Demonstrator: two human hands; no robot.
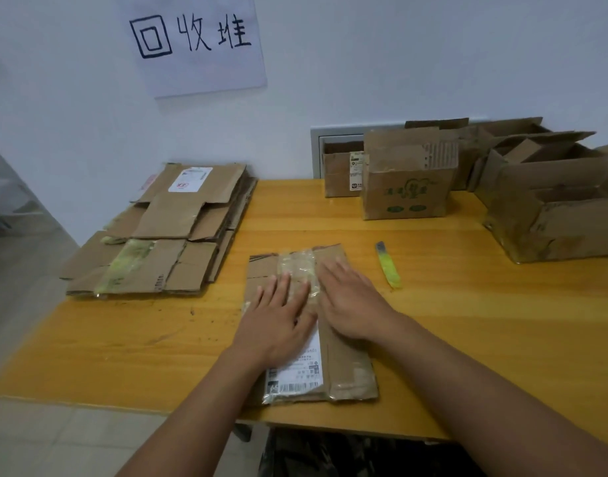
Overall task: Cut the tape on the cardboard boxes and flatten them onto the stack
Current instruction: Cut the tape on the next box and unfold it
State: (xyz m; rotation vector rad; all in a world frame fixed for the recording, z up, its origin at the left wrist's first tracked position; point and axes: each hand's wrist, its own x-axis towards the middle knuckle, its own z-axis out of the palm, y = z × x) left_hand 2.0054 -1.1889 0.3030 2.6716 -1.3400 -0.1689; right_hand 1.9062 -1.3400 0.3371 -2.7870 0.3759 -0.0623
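Cardboard in the form of a flattened box (330,325) is laid on the wooden table (467,339), near the table's front edge and about midway along it. It is pressed down by both hands, which are set side by side on its upper half. The left hand (278,325) is spread palm down with the fingers straight and slightly fanned, the fingertips reaching a strip of clear tape (297,270) that runs across the cardboard. The right hand (354,301) is likewise held flat, fingers extended toward the far end of the box, its thumb side lying just beside the left hand. Nothing is gripped by either hand. Both forearms are stretched forward from the near edge of the table, the right one entering from the lower right corner. A white shipping label (295,373) is seen on the near part of the flattened box, partly covered by the left wrist. A yellow-handled utility knife (388,266) is left on the table just to the right of the flattened box, apart from the hands. A stack of flattened boxes (165,232) is placed at the table's far left end, overhanging its edge. Several unflattened boxes (485,184) are stood along the table's far right side, against the wall. A paper sign (192,43) with handwritten characters is fixed to the wall above the stack.
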